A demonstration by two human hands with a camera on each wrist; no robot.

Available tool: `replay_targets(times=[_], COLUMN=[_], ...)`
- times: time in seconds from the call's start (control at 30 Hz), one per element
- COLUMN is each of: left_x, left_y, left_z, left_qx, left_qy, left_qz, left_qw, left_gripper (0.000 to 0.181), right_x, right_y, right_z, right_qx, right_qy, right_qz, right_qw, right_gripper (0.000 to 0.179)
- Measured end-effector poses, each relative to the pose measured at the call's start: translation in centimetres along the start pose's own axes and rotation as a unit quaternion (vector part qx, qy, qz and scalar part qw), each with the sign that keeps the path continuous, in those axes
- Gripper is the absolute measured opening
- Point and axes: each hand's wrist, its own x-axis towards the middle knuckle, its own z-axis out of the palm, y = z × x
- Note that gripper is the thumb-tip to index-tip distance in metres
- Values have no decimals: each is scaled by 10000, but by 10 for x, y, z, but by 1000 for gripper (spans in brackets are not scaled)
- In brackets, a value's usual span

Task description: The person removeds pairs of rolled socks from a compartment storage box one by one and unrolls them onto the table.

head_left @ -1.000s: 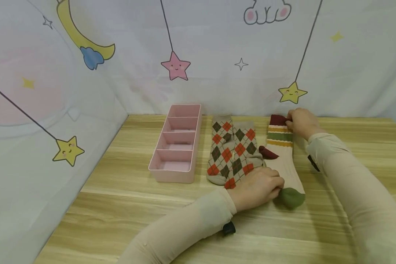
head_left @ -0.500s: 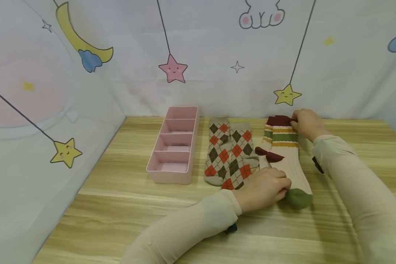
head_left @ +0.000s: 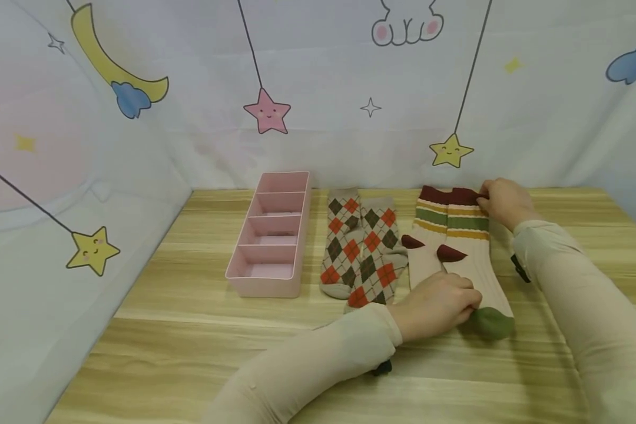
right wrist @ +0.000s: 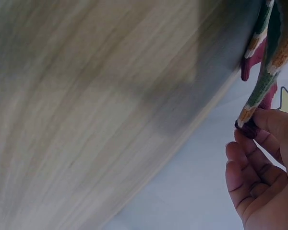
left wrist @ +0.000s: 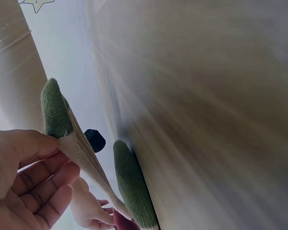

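Note:
My left hand pinches a cream sock near its green toe, and my right hand pinches its maroon cuff. In the left wrist view that green toe is raised above the table, just past my thumb. The right wrist view shows the cuff between thumb and fingertips. A matching cream sock, with the same green and yellow stripes and a maroon heel, lies along its left side; my left hand hides its lower end in the head view. Its green toe rests on the table in the left wrist view.
Left of the cream pair lie two argyle socks, one beside the other. Farther left stands a pink divided box with its compartments in a row. A printed cloth hangs behind the wooden table.
Both hands have shifted the upper cream sock to the right, off the matching one beneath. The lower sock's stripes and heel now show beside it. The head view has turned slightly right.

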Motion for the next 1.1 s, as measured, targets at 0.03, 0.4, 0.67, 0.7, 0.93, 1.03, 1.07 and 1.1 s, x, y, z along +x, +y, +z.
replay_targets(times=[0.03,0.4,0.67,0.7,0.93,1.03,1.07,1.1], left_x=[1,10,13,13,14,15,15,15], left_y=[1,0,-3,-3,-1,-1,0,0], left_z=[1,8,15,15,17,18,18,19], left_qx=[-7,-541,-873,-868,-776,-709,-686,-669], left_qy=[-40,-505,-1001,-1049,-1216,-1268,-1291,-1323], left_qz=[-7,-187,-274,-260,-226,-175,-162,-153], left_qw=[10000,9971,9908,9904,9893,9892,9891,9888], left_gripper=[12,10,9,9,8,8,8,7], right_x=[0,-2,-2,-2,-1,-1,-1,-2], right_y=[1,9,14,15,15,14,14,14], right_z=[1,7,14,15,17,17,18,18], right_qx=[-5,32,100,78,87,97,101,119], right_qy=[-6,-61,-195,-207,-272,-301,-309,-327], right_qz=[3,-2,-9,-16,-37,-36,-33,-22], right_qw=[10000,10000,9998,9998,9996,9995,9995,9994], right_gripper=[26,22,19,19,19,18,17,17])
